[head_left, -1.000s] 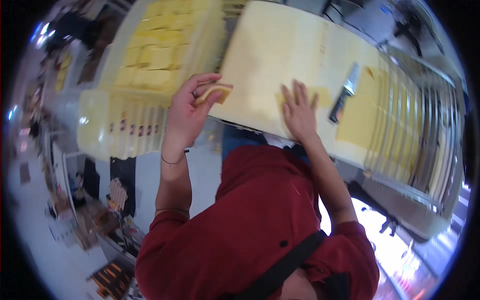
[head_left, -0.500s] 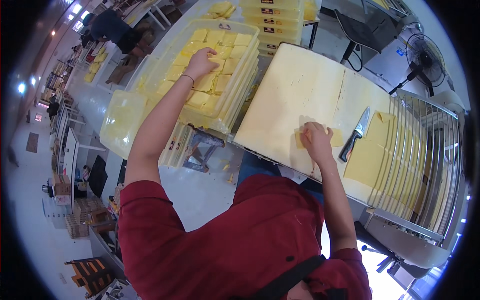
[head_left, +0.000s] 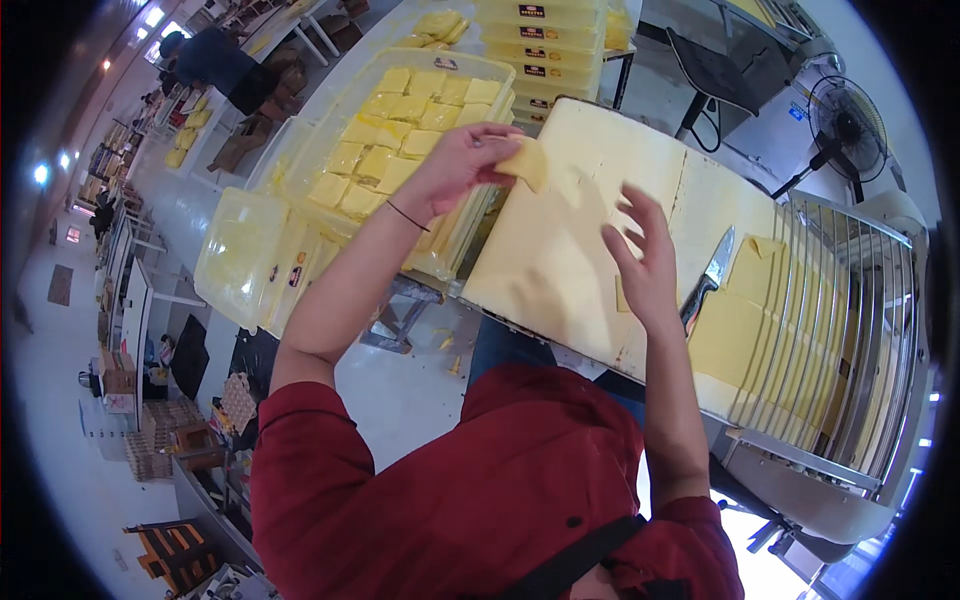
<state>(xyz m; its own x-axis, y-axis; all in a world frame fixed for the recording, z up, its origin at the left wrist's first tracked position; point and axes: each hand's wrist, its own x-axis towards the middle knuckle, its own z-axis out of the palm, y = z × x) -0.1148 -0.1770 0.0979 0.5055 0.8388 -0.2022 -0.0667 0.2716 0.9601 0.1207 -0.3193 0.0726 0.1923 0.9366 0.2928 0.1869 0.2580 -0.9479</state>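
My left hand (head_left: 458,172) pinches a thin yellow square of dough (head_left: 530,165), raised near the left edge of the cream-coloured belt (head_left: 575,215). Beneath that arm stands a translucent yellow tray (head_left: 420,62) with rows of folded yellow dough pieces (head_left: 405,108). Over the belt, my right hand (head_left: 648,262) has its fingers spread and nothing in them. Another small dough piece (head_left: 622,295) lies on the belt, partly hidden by that hand. To its right rest a black-handled knife (head_left: 710,280) and a wide yellow dough sheet (head_left: 735,335).
A metal bar guard (head_left: 800,310) crosses the belt's right end. Translucent boxes (head_left: 540,50) are stacked behind, and a lidded box (head_left: 240,255) stands at left. A fan (head_left: 848,125) and a black chair (head_left: 710,75) are at far right. Another person (head_left: 225,70) bends over a far table.
My left hand has moved right from the tray to the belt's edge, now with a dough square showing in it. My right hand has lifted off the belt and spread its fingers.
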